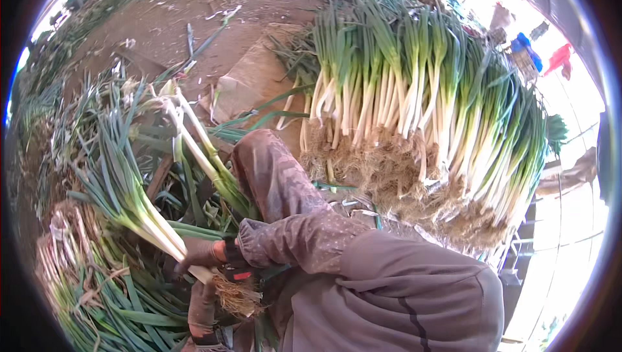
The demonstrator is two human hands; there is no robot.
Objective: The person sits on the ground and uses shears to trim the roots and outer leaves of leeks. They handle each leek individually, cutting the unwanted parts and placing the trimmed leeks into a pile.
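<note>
A small bunch of long green onions (158,228) lies slantwise in front of me, green leaves to the upper left and brown roots (237,296) near my wrists. My right hand (200,255), in a brownish glove with a dark band at the wrist, is wrapped around the white stems. Just below it, my gloved left hand (202,301) grips the base of the same bunch beside the roots. Its fingers are partly hidden. Onions with dried outer skin (63,240) are piled to the lower left, their green leaves (141,313) reaching toward my left hand.
A long row of green onions (388,89) with matted roots (379,162) stands to my right, beyond my bent knee (272,172). Flattened cardboard (252,89) lies on the dirt floor (160,16). Loose leaves and peelings (53,75) cover the left side. A stripped pair of stalks (194,143) rests near my knee.
</note>
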